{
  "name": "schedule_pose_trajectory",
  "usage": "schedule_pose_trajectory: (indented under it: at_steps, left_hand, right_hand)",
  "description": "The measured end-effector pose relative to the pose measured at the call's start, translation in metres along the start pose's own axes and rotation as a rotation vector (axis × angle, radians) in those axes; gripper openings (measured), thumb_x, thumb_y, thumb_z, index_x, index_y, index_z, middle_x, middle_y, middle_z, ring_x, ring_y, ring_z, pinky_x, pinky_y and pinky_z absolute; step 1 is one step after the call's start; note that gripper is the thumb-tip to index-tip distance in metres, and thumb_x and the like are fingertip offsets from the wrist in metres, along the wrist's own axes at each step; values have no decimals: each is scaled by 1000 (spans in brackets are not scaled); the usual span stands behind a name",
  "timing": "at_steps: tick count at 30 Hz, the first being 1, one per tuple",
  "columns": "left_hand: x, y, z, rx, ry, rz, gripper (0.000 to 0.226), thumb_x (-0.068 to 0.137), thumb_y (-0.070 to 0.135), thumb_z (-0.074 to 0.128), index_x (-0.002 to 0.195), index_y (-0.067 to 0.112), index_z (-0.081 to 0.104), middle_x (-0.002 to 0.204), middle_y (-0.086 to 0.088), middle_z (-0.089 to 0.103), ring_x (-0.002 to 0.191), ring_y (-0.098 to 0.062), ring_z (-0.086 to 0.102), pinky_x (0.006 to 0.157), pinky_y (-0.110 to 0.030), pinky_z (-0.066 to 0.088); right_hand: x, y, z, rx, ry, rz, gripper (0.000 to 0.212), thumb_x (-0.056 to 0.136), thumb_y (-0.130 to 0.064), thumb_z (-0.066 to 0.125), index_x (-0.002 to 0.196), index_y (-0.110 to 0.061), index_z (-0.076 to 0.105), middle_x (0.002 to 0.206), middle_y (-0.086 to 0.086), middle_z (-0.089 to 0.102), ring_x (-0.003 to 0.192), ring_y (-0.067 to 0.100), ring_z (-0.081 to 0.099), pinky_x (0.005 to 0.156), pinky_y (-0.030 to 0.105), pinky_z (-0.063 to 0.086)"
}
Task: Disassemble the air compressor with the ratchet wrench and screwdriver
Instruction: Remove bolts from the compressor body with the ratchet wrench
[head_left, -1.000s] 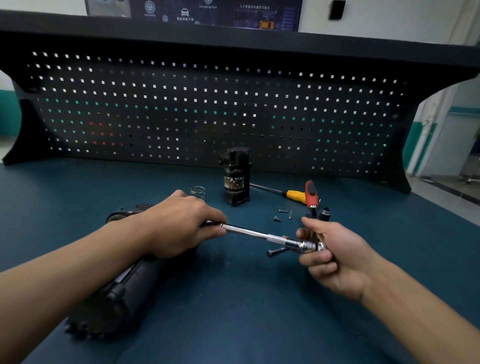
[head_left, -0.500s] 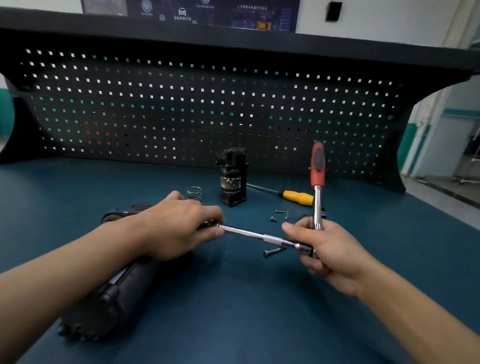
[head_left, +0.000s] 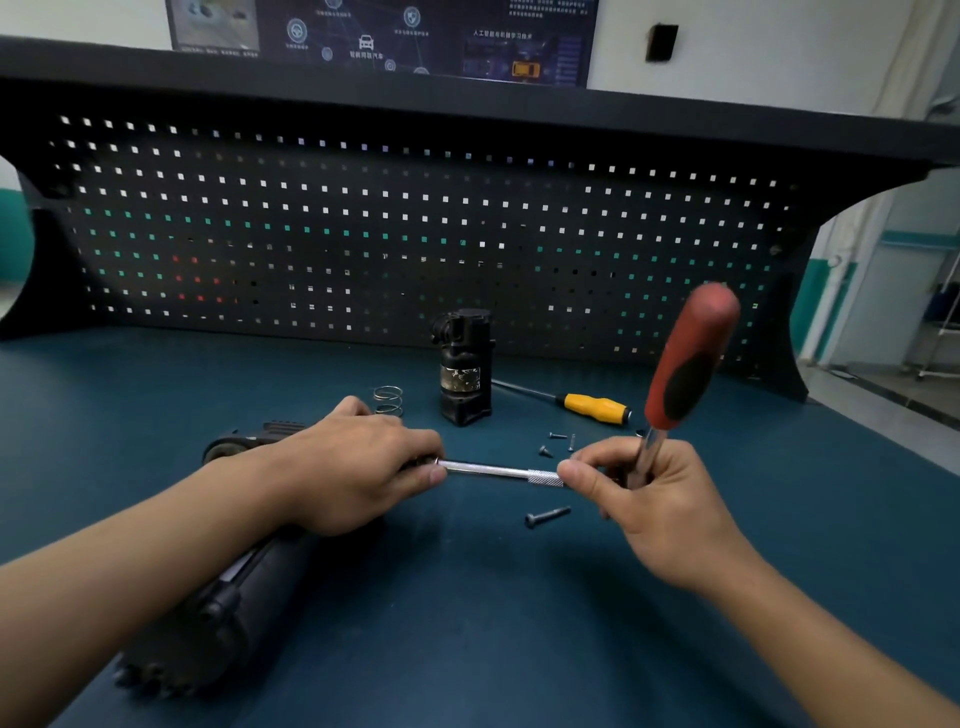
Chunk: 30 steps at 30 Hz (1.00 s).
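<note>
Air compressor (head_left: 218, 613) down on its side at the left of the blue bench (head_left: 519, 634), long black body running from the near left corner up toward the middle, partly hidden under the left forearm. Left hand (head_left: 358, 467) draped over its far end, fingers curled, thumb and forefinger pinching the near end of a thin metal bar (head_left: 493, 470) right at the compressor's end. Bar stretched level to the right, clear of the bench top, knurled end disappearing into the right hand (head_left: 654, 509).

Right hand closed around the ratchet wrench (head_left: 685, 358) low on its steel shank, thumb laid along the knurled end of the bar, remaining fingers wrapped tight. Red and black handle sticking up out of the fist, tilted to the right, blurred at the top. Wrench head hidden inside the hand.

Just below the bar, 1 long bolt (head_left: 545, 517) flat on the bench. Beyond the bar, 3 small screws (head_left: 558, 441) scattered close together. Further back, screwdriver (head_left: 592, 405) with a yellow handle lying flat, shaft pointing left toward a black block (head_left: 465, 369) standing upright. Left of that block, 1 wire spring (head_left: 388, 400) standing on end, just behind the left hand's knuckles. Black pegboard (head_left: 415, 234) across the back of the bench.
</note>
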<state>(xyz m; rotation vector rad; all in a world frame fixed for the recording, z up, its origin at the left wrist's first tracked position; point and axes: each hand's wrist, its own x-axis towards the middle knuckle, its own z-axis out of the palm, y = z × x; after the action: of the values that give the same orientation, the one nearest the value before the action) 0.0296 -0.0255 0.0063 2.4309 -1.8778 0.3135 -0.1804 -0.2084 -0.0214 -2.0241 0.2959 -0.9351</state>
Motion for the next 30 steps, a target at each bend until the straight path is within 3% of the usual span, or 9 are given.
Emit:
schedule_pose_trajectory:
  at_steps: [3,8,13,16,20,23,27,30]
  left_hand:
    - [0,0,1,-7,13,4,20,103,53,30,99,40,45,84,15,56,81,3,43,103,-36,28]
    - [0,-2,-1,-14,25,-5,25,102,55,37,105,38,56,81,16,57,83,-1,49,101,-35,29]
    - [0,-3,0,-11,28,10,29,101,56,39,108,35,59,88,13,63,89,-5,53,101,-35,30]
    - [0,-3,-1,-5,30,21,29,101,56,39,104,34,58,87,12,62,88,-6,52,100,-35,30]
    - [-1,-4,-2,8,39,32,30,101,56,39,101,32,57,87,11,62,89,-8,52,99,-35,32]
    - [-2,-4,-3,9,45,34,30,101,56,40,102,32,57,87,11,62,89,-8,52,98,-35,32]
    - [-2,-3,-3,11,51,35,28,101,56,40,101,33,57,86,12,61,90,-8,52,98,-35,33]
    - [-2,-3,-2,12,44,32,25,101,56,41,102,36,56,89,15,61,91,-5,52,100,-35,32]
  right_hand:
    - [-1,0,1,36,-2,-78,17,76,-34,76,72,-17,78,70,-2,69,59,1,55,61,13,40]
    - [-2,-8,1,37,-32,47,34,81,-43,66,74,-12,77,48,-13,55,45,1,49,49,9,36]
    - [2,-15,5,269,36,409,42,89,-43,64,82,-3,69,75,12,75,35,9,40,33,18,27]
    - [2,-15,4,329,-6,581,42,92,-46,62,90,-4,64,68,3,72,36,9,34,33,17,20]
    - [5,-14,0,482,-86,756,48,75,-52,68,92,-7,65,59,-1,58,33,5,29,29,15,17]
    - [6,-12,-4,643,-154,861,43,71,-49,69,86,-8,67,70,3,60,30,3,26,26,13,16]
    - [8,-8,-6,775,-183,946,33,81,-39,68,83,-6,66,110,18,70,27,2,25,25,11,17]
    - [7,-9,-5,738,-207,923,28,71,-32,74,83,-9,63,96,13,72,28,1,25,25,11,16]
